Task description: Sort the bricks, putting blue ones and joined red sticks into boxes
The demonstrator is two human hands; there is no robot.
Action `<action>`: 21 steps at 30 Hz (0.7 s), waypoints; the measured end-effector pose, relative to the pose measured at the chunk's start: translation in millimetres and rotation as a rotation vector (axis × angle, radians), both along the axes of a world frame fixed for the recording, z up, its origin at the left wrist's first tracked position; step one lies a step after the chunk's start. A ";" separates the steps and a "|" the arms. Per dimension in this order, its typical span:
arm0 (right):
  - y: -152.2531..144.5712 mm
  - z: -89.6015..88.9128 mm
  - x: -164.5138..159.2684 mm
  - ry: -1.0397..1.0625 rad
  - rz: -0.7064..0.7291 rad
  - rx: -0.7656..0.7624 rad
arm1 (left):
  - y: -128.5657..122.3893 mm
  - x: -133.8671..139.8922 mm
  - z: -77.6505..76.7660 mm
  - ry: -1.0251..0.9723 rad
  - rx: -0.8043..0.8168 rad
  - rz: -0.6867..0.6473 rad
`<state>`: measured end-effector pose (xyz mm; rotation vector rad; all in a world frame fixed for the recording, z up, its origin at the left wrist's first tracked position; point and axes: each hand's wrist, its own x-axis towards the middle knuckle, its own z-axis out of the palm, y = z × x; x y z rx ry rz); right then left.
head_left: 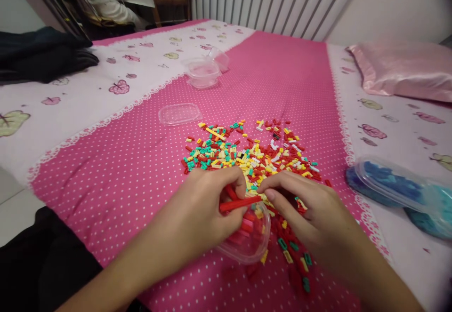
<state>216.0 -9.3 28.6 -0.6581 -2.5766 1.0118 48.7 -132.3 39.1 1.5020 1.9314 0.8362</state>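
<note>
My left hand (212, 199) is closed around a long red stick of joined building bricks (240, 204), with another red piece (231, 192) under its curled fingers. Close to the stick's right end is my right hand (303, 204), thumb and forefinger drawn together; what they pinch, if anything, is too small to make out. Beneath my left hand sits a clear plastic tub (261, 246) with red and pink pieces in it, partly hidden by that hand. A loose heap of small red, yellow, green and white bricks (219, 149) spreads over the bed behind and below both hands.
A clear lid (180, 114) lies left of the heap, and stacked clear tubs (203, 72) stand farther back. At right are a tub of blue pieces (391, 182) and a teal one (431, 220). A pink pillow (406, 69) and black cloth (45, 53) lie on the bed.
</note>
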 end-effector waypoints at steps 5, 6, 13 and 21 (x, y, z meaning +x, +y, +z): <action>0.7 1.8 -0.6 0.024 0.005 0.001 | 3.4 0.4 -13.2 0.134 -0.032 -0.084; 0.7 2.1 -0.7 0.026 0.001 0.002 | 3.3 0.2 -16.1 0.166 -0.022 -0.091; 0.7 0.9 0.1 0.028 -0.003 0.001 | 0.4 -2.6 -24.2 0.289 0.024 -0.123; 1.6 -2.5 1.7 0.036 0.023 0.011 | -3.7 -17.2 9.5 0.304 0.086 -0.060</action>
